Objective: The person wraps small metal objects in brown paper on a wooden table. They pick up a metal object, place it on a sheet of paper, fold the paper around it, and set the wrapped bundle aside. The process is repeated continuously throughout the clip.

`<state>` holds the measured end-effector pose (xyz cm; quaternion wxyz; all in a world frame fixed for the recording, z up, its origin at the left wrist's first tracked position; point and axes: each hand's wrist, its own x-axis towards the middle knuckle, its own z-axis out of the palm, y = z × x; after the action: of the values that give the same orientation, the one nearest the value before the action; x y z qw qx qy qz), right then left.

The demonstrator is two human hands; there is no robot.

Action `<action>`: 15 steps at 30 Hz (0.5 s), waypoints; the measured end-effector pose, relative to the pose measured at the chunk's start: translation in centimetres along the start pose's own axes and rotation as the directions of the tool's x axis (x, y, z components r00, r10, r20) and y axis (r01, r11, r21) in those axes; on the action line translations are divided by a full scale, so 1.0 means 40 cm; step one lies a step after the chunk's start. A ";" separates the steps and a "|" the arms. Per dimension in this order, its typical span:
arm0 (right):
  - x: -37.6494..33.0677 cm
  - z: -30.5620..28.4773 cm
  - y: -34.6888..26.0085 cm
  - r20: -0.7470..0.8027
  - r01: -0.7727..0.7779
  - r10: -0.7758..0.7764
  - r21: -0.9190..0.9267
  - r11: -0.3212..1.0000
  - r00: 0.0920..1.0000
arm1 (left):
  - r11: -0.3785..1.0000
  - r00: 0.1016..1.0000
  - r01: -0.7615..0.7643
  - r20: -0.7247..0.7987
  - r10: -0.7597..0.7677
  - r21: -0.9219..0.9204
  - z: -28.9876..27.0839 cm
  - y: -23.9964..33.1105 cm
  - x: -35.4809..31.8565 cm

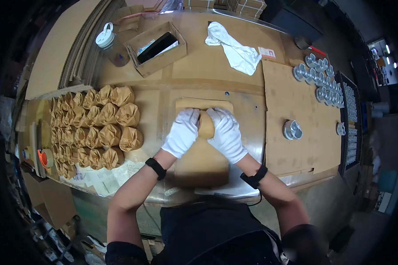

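My left hand and my right hand, both in white gloves, close from either side round a roll of brown paper. Whatever the paper holds inside is hidden. Beneath it lies brown wrapping paper, whose far edge shows beyond my fingers. To the left stand several rows of paper-wrapped bundles with crumpled, folded tops. On the right a single shiny metal part with rounded lobes rests on a cardboard sheet. More such metal parts are grouped farther back.
Behind the bundles are a clear bottle with a white lid and a cardboard box holding a black object. A white cloth lies at the back. A tape roll sits at far left; a dark crate of parts flanks the right edge.
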<state>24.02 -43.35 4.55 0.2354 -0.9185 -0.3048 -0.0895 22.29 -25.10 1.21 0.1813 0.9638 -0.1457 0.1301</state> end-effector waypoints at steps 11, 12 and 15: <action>-0.001 -0.049 0.092 0.230 -0.045 0.002 0.185 0.982 0.973 | 0.569 0.746 0.651 0.288 -0.600 -0.502 -0.077 0.178 0.012; -0.012 -0.033 0.100 0.205 -0.114 0.085 0.132 0.985 0.975 | 0.544 0.746 0.642 0.276 -0.606 -0.540 -0.069 0.184 0.006; -0.035 0.015 0.039 0.055 -0.372 0.368 0.098 0.923 0.928 | 0.549 0.789 0.375 -0.054 -0.612 -0.747 0.021 0.183 -0.040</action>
<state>23.84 -44.87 3.02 0.2911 -0.9471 -0.1346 -0.0108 18.60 -31.58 2.26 0.5828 0.7873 0.1271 0.1558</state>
